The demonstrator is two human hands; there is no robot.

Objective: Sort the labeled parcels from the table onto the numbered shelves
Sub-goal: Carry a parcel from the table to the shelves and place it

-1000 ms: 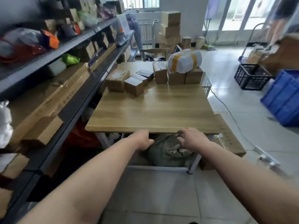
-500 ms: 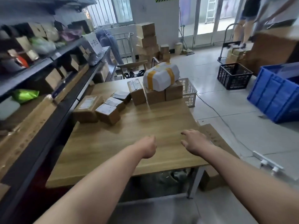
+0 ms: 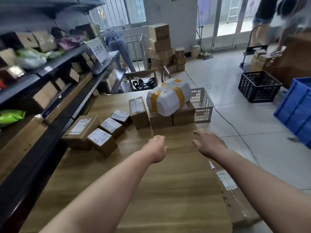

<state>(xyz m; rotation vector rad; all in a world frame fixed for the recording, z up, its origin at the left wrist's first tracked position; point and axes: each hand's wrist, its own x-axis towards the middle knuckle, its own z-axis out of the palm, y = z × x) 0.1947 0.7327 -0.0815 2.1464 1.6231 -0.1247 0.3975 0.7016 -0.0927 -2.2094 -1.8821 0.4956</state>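
Observation:
Several labeled cardboard parcels lie on the wooden table (image 3: 168, 190). A white bag parcel with yellow tape (image 3: 168, 96) rests on two brown boxes (image 3: 183, 115), and a taller box (image 3: 138, 111) stands beside them. Further left sit a flat box (image 3: 80, 130) and small cube boxes (image 3: 101, 140). My left hand (image 3: 157, 148) hovers over the table with fingers curled and nothing in it. My right hand (image 3: 207, 143) is spread open, empty, just short of the stacked boxes. The dark shelves (image 3: 55, 64) with parcels run along the left.
A white plastic basket (image 3: 202, 105) stands at the table's far right corner. A flat cardboard piece (image 3: 235, 199) leans by the table's right edge. On the floor are a black crate (image 3: 259, 86), a blue crate (image 3: 296, 108), stacked boxes (image 3: 159, 46), a cable and people at the back.
Both hands have moved forward from the table's near edge toward the stacked parcels. The view has closed in on the table.

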